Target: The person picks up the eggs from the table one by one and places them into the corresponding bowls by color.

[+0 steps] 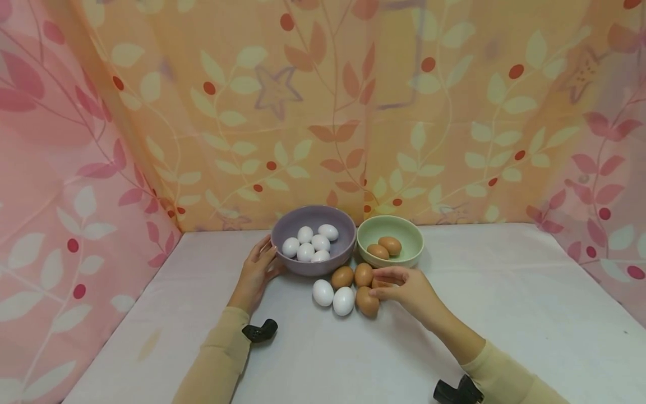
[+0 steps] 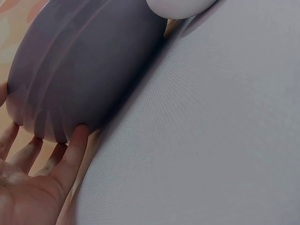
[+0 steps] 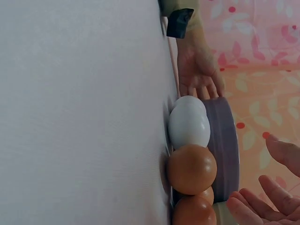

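From afar, I take the left hand (image 1: 254, 276) touching the purple bowl (image 1: 309, 269) with spread fingertips as steadying it, while the right hand (image 1: 413, 290), fingers parted and pinching nothing, seems spaced to straddle the brown egg (image 1: 382, 284) below them.

The left sleeve (image 1: 214, 353) and right sleeve (image 1: 512, 376) are plain beige; the left camera (image 1: 258, 334) and right camera (image 1: 446, 393) are black, apparently angled in shape.
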Demonstrator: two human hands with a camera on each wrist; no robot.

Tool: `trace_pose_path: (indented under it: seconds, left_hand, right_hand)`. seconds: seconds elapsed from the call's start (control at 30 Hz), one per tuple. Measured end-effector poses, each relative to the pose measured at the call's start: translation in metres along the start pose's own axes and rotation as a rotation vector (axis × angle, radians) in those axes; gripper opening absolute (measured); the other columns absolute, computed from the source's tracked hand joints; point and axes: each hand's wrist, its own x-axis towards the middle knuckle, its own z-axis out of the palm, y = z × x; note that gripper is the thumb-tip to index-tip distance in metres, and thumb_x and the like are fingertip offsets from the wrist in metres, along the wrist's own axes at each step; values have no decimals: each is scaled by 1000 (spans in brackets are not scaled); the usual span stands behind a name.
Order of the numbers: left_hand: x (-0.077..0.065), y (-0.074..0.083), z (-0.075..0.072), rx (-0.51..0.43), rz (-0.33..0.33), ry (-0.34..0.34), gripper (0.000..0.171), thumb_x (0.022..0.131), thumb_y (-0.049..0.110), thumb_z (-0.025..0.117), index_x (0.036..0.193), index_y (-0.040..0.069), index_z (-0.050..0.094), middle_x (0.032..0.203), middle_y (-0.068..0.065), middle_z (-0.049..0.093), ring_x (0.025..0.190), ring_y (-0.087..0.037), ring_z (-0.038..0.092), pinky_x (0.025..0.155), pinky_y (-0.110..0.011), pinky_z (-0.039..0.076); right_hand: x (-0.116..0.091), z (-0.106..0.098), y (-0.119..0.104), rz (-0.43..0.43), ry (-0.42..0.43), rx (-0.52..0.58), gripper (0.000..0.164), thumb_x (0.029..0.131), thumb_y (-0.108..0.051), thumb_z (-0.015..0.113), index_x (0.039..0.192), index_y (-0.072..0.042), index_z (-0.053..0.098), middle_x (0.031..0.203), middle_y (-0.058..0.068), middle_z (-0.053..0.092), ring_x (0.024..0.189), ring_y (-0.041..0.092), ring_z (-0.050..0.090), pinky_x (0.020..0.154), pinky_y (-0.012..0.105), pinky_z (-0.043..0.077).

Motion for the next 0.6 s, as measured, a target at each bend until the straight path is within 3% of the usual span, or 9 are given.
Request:
trace_pose_path:
  seconds: [0.23, 0.5, 0.6]
  left_hand:
    - [0, 1, 1, 1, -4, 4, 54, 104, 18, 52, 155, 18, 33, 163, -6, 29, 141, -24, 42, 106, -46, 46]
    - [-1, 0, 1, -3, -7, 3, 54, 104, 17, 52, 155, 19, 33, 163, -4, 31, 140, -23, 44, 106, -46, 46]
    - [-2, 0, 1, -7, 1, 0, 55, 104, 18, 53, 155, 18, 34, 162, -4, 31, 140, -23, 43, 106, -47, 46]
  right_hand:
    - [-2, 2, 4, 11, 40, -71, 50, 80, -21, 84, 122, 1, 67, 123, 16, 70, 119, 29, 63, 90, 23, 54]
    - [-2, 6, 10, 22, 43, -58, 51, 80, -21, 84, 122, 1, 67, 121, 15, 71, 116, 27, 65, 84, 15, 51]
    - [-2, 8, 12, 16, 44, -63, 50, 80, -20, 84, 122, 2, 67, 121, 15, 71, 116, 28, 65, 87, 19, 52]
